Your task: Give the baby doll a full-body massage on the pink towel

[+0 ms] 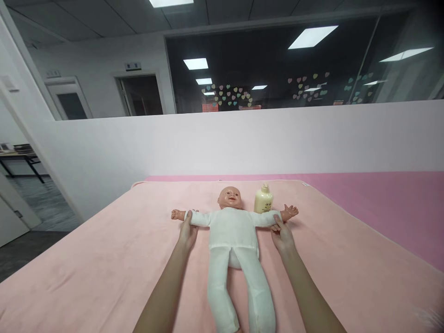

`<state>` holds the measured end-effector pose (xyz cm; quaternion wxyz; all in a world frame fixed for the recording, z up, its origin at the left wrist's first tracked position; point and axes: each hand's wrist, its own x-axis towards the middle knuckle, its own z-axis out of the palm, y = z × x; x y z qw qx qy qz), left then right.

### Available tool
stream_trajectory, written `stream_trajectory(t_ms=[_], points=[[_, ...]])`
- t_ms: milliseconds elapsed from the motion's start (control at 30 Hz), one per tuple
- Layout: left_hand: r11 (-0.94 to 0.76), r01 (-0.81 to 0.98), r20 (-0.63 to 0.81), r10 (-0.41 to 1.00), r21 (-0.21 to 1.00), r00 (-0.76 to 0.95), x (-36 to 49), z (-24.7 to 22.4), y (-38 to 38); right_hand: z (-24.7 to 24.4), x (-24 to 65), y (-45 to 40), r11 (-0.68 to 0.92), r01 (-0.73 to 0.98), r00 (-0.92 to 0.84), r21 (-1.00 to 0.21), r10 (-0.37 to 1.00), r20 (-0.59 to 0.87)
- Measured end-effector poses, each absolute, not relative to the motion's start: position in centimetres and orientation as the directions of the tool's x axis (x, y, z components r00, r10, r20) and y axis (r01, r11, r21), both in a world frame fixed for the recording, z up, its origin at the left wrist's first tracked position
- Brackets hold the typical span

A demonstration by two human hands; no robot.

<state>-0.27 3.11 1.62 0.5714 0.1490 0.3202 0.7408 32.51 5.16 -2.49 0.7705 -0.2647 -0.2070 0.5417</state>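
A baby doll (234, 229) with a white cloth body lies on its back on a pink blanket (114, 259), head at the far end and arms spread wide. My left hand (188, 230) is closed round the doll's sleeve near the wrist on the left side. On the other side, my right hand (282, 233) grips the opposite sleeve close to the wrist, thumb on top. Just behind that arm stands a pale yellow pump bottle (263, 199), its lower part hidden by the sleeve. The doll's feet run towards the bottom edge of the view.
A low white wall (243, 143) with dark glass above it borders the far side. A darker pink surface (391, 203) shows beyond the blanket at right. To the left are an opening in the wall and a desk (21, 157).
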Motion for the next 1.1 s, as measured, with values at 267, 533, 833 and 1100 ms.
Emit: stream_trajectory(t_ms=[267, 533, 833, 1100], points=[[-0.153, -0.740, -0.129, 0.942, 0.655, -0.310, -0.21, 1.54, 3.16, -2.82, 32.57, 5.35, 0.263, -0.725, 0.348, -0.637, 0.937, -0.009], [-0.150, -0.728, -0.134, 0.939, 0.669, -0.317, -0.07, 1.67, 3.09, -2.83, 32.49, 5.38, 0.259, -0.724, 0.343, -0.639, 0.939, -0.008], [-0.126, -0.696, -0.125, 0.946, 0.707, -0.298, 0.10, 1.96, 2.69, -2.79, 32.46, 5.44, 0.276, -0.697, 0.352, -0.662, 0.936, 0.019], [-0.126, -0.620, -0.068, 0.958, 0.774, -0.280, 0.09, 1.57, 2.84, -3.21, 32.61, 5.85, 0.257, -0.733, 0.335, -0.630, 0.942, -0.005]])
